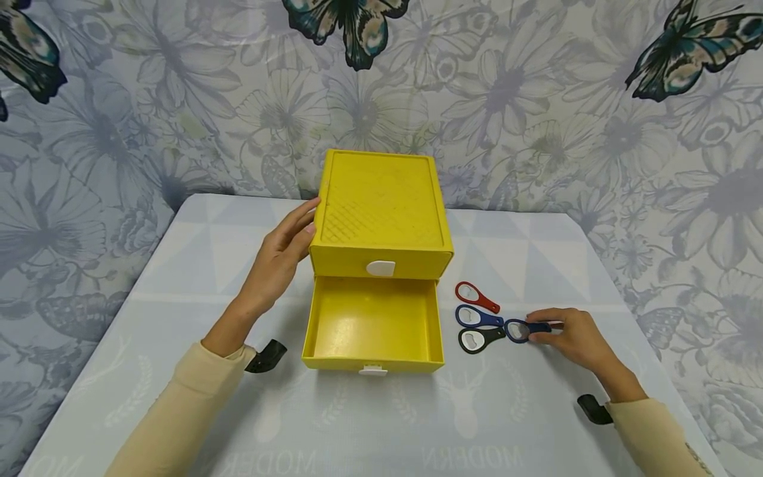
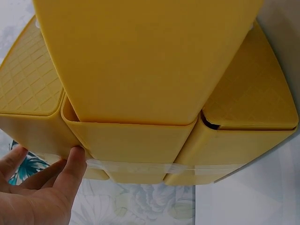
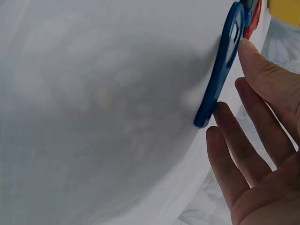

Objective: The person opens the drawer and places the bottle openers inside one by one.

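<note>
A yellow drawer box (image 1: 381, 205) stands mid-table, its lower drawer (image 1: 373, 365) pulled out. My left hand (image 1: 277, 262) rests its fingertips against the box's left side; up close, the left wrist view shows those fingers (image 2: 76, 157) on a yellow side panel (image 2: 136, 145). To the right of the box, my right hand (image 1: 572, 334) pinches the handle of a blue bottle opener (image 1: 538, 327) at table level. Its ring meets the ends of a second blue opener (image 1: 487, 320) and a black opener (image 1: 492, 334). A red opener (image 1: 485, 302) lies just behind them.
Pale patterned cloth covers the table (image 1: 369, 424). Floral wallpaper (image 1: 507, 132) with butterfly decorations rises right behind the far edge. A black wrist device (image 1: 266, 356) sits by the left sleeve, another (image 1: 594, 409) by the right.
</note>
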Motion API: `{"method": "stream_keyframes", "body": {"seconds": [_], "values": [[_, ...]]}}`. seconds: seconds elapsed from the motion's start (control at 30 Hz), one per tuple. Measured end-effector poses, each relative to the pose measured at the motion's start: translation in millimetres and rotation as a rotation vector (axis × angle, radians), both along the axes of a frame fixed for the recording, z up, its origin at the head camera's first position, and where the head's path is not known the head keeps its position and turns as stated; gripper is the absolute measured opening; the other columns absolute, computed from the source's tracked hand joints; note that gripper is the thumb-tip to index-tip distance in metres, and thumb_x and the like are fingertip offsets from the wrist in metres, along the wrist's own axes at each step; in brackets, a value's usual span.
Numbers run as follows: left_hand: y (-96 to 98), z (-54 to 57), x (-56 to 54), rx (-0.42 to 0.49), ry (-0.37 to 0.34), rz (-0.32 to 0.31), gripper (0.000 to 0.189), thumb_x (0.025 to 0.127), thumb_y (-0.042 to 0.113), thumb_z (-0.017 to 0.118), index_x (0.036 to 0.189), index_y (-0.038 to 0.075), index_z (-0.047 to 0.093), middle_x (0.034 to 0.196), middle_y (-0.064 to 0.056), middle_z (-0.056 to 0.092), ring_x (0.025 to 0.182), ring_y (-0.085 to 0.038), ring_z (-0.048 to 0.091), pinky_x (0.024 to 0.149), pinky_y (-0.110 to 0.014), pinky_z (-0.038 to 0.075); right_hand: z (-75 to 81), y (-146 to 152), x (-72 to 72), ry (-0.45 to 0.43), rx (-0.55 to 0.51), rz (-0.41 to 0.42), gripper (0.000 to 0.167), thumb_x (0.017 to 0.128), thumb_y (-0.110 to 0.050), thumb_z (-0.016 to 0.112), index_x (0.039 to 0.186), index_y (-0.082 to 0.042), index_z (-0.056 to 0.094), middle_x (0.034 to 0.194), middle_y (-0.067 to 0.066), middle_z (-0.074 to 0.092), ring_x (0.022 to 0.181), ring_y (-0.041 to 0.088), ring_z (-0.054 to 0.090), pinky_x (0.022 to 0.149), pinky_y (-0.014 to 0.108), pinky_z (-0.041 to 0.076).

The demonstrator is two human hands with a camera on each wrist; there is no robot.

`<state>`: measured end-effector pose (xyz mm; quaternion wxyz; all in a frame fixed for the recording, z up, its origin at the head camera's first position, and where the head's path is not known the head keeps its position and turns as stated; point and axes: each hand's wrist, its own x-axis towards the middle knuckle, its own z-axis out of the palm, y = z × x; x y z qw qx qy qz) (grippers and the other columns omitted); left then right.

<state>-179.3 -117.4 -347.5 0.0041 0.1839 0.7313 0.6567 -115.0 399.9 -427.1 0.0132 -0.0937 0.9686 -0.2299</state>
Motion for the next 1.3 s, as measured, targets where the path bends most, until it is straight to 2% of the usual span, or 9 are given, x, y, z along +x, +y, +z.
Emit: {"method": "stream_keyframes", "body": {"seconds": [0.37, 0.57, 0.73, 0.83, 0.97, 1.07, 1.3], "values": [[0.3, 0.8, 0.7, -0.009, -0.002, 0.006, 0.049, 0.109, 0.033, 0.040, 0.158, 0.031, 0.032, 0.160, -0.003, 0.036, 0.142, -0.025, 0.045, 0.116, -0.046, 0.040, -5.5, 6.0, -5.1, -0.050, 0.018, 0.005, 0.033, 0.078, -0.005, 0.084, 0.110, -0.004, 0.077, 0.111, 0.020, 0.073, 0.109, 0.044, 0.064, 0.090, 0.061, 0.054], [0.2, 1.1, 0.6, -0.010, -0.007, 0.013, 0.049, 0.109, 0.033, 0.041, 0.158, 0.031, 0.032, 0.160, -0.003, 0.036, 0.141, -0.025, 0.046, 0.116, -0.046, 0.040, -6.3, 5.8, -4.5, -0.004, 0.028, 0.052, 0.034, 0.074, -0.003, 0.086, 0.107, -0.003, 0.077, 0.110, 0.018, 0.073, 0.104, 0.041, 0.067, 0.088, 0.058, 0.055], [0.1, 1.1, 0.5, -0.007, -0.006, 0.010, 0.049, 0.109, 0.033, 0.041, 0.158, 0.031, 0.032, 0.160, -0.003, 0.037, 0.141, -0.025, 0.046, 0.116, -0.045, 0.040, -8.8, 6.9, -4.7, -0.028, 0.023, 0.027, 0.031, 0.075, -0.004, 0.086, 0.105, -0.005, 0.078, 0.108, 0.019, 0.073, 0.104, 0.043, 0.066, 0.090, 0.063, 0.052], [0.1, 1.1, 0.4, -0.007, -0.005, 0.008, 0.049, 0.110, 0.032, 0.040, 0.158, 0.031, 0.032, 0.160, -0.003, 0.037, 0.141, -0.025, 0.046, 0.116, -0.045, 0.040, -10.5, 8.1, -5.2, -0.047, 0.026, 0.021, 0.030, 0.076, -0.005, 0.085, 0.106, -0.005, 0.077, 0.102, 0.015, 0.075, 0.099, 0.039, 0.068, 0.090, 0.063, 0.052], [0.4, 1.3, 0.4, -0.013, -0.009, 0.013, 0.049, 0.109, 0.033, 0.040, 0.158, 0.030, 0.032, 0.160, -0.003, 0.036, 0.142, -0.025, 0.045, 0.116, -0.046, 0.040, -12.7, 9.9, -4.6, -0.038, 0.040, 0.039, 0.030, 0.077, -0.007, 0.084, 0.106, -0.006, 0.077, 0.096, 0.007, 0.076, 0.090, 0.029, 0.070, 0.087, 0.055, 0.055], [0.6, 1.6, 0.6, -0.014, -0.015, 0.014, 0.050, 0.109, 0.033, 0.041, 0.158, 0.030, 0.031, 0.161, -0.004, 0.036, 0.142, -0.025, 0.045, 0.116, -0.047, 0.039, -14.3, 11.3, -3.5, -0.025, 0.051, 0.058, 0.028, 0.078, -0.009, 0.084, 0.105, -0.006, 0.076, 0.096, 0.005, 0.076, 0.088, 0.025, 0.069, 0.083, 0.047, 0.057], [1.0, 2.6, 0.9, -0.015, -0.020, 0.016, 0.051, 0.109, 0.033, 0.040, 0.159, 0.028, 0.031, 0.161, -0.004, 0.035, 0.142, -0.025, 0.045, 0.116, -0.046, 0.040, -15.4, 13.7, -1.3, -0.001, 0.048, 0.077, 0.027, 0.081, -0.008, 0.082, 0.107, -0.004, 0.074, 0.102, 0.008, 0.075, 0.091, 0.027, 0.069, 0.079, 0.040, 0.058]]}}
